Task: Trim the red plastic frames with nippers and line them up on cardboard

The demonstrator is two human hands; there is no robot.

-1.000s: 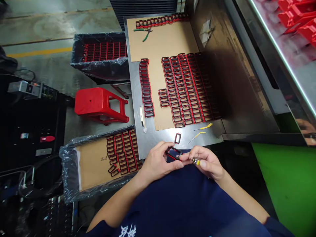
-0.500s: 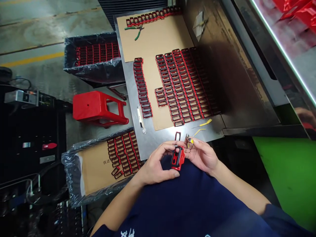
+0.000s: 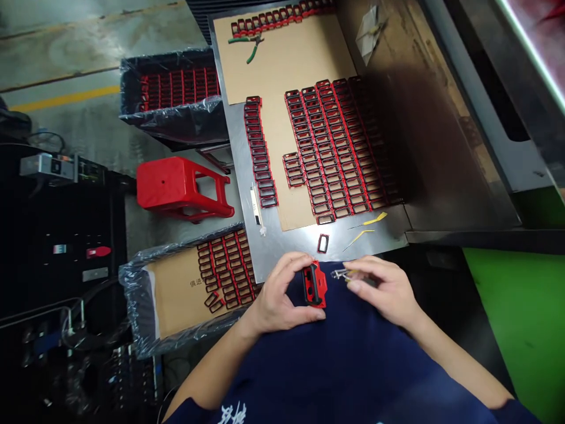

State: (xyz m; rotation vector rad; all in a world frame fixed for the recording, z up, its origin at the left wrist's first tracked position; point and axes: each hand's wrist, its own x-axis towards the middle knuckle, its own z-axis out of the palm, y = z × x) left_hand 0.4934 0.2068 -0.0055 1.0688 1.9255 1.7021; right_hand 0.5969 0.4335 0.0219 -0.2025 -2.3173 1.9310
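Between the thumb and fingers of my left hand [image 3: 285,294] is a red and black plastic housing [image 3: 314,285], tilted so its hollow side shows. My right hand [image 3: 384,288] is closed around small cutting pliers [image 3: 348,275] with a dark and yellow handle. Their metal jaws point at the housing, a short gap away from it. One loose black and red frame [image 3: 323,243] lies on the metal table edge just beyond my hands. Several rows of similar frames [image 3: 335,147] stand on cardboard further off.
Two yellow-handled tools [image 3: 375,219] lie on the metal table [image 3: 300,250]. Green-handled pliers [image 3: 252,42] rest on the far cardboard. To the left are a red stool [image 3: 176,185] and two plastic-lined bins [image 3: 176,121] of parts. A metal wall [image 3: 432,147] borders the right side.
My right hand has moved away from the housing to the right and turned the pliers' jaws toward it. The housing has turned slightly in my left hand. The whole view has shifted a little.
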